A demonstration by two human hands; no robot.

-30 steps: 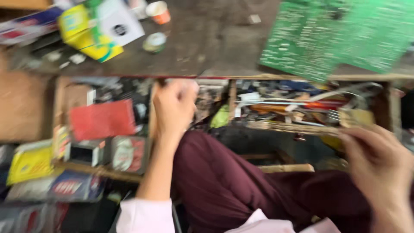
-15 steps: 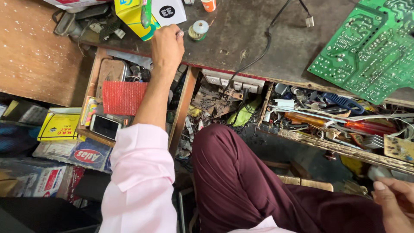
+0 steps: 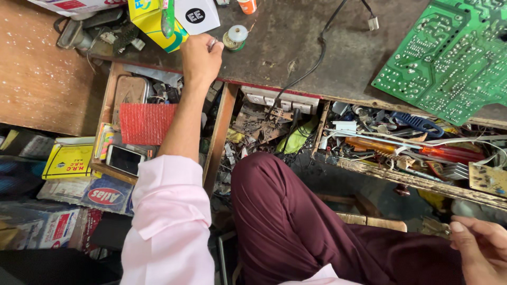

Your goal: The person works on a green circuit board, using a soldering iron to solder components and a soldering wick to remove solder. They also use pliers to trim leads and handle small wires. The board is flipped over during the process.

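Left grip (image 3: 200,55) pinching small metal piece (image 3: 212,43), solder spool (image 3: 235,37) just beside.

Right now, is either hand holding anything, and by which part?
The left hand pinches something small and shiny at its fingertips beside the solder spool; what it is cannot be told. The right hand looks empty.

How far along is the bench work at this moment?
Done: the green circuit board lies on the bench, and the drawer under it stands open. In hand: the left hand is up on the bench, fingertips right beside the small solder spool; I cannot tell if they touch it. Left: the spool sits on the bench, not lifted, and the right hand is low by the knee, far from the board.
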